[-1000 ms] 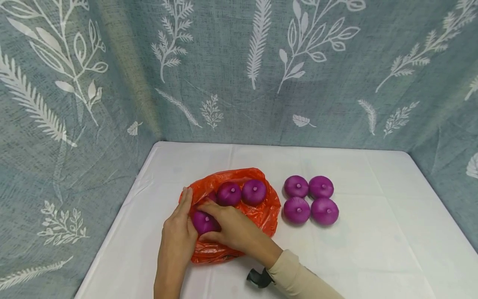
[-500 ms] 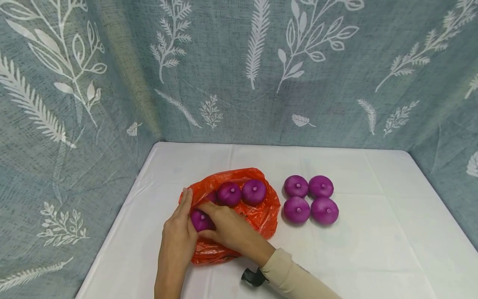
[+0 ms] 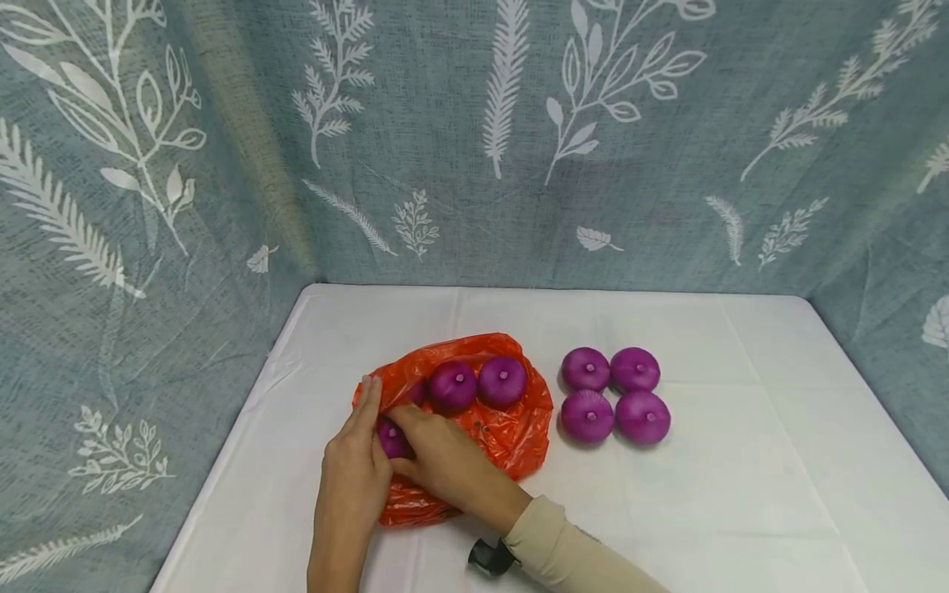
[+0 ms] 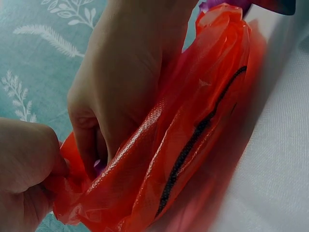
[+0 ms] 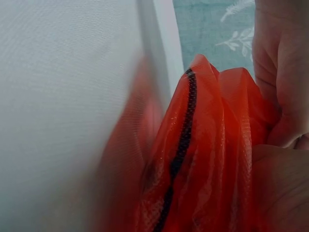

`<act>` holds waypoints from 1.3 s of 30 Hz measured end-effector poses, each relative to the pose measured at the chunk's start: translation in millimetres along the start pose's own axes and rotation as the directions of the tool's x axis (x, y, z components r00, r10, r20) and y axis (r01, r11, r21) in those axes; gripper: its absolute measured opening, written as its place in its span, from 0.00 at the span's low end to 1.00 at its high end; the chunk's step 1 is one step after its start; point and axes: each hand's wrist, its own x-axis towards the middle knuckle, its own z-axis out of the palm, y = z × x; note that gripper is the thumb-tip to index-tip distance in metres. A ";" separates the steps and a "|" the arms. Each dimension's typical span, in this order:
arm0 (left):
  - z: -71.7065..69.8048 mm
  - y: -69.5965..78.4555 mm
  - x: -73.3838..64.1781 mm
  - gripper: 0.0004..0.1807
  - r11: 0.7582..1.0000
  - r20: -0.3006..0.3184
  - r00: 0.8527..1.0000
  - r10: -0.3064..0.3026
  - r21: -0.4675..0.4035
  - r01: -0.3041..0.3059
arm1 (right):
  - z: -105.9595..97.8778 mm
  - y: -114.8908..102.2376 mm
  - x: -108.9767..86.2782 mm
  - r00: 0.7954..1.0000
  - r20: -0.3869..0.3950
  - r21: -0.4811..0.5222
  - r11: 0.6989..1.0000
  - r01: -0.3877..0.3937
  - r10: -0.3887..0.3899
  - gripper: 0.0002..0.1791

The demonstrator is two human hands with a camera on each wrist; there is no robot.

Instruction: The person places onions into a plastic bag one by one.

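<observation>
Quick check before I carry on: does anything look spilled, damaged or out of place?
Nothing stands out. The red bag is crumpled but shows no tear. The four purple onions beside it sit in a neat two-by-two group, without visible damage. One onion in the bag is partly hidden by the right hand.

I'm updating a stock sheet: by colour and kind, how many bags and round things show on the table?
Red bag: 1
Round purple things: 8 visible (4 in the bag, 2 of them partly hidden; 4 beside it)
Total: 9
</observation>
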 end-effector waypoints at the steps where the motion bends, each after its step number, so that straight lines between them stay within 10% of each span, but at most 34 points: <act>1: 0.1 -0.5 -0.1 0.35 1.000 0.000 1.000 0.002 -0.001 -0.002 | 0.8 0.2 -0.2 1.000 -0.001 -0.003 1.000 0.004 -0.004 0.33; 24: -1.9 -3.0 0.6 0.37 1.000 -0.002 1.000 0.006 -0.013 -0.006 | -22.3 8.4 -15.7 1.000 -0.005 0.055 0.998 -0.011 0.012 0.37; 39: -0.8 -1.7 2.8 0.38 0.999 -0.003 1.000 -0.011 -0.033 0.010 | -75.1 17.9 -37.1 0.974 -0.181 0.122 0.986 -0.115 0.136 0.31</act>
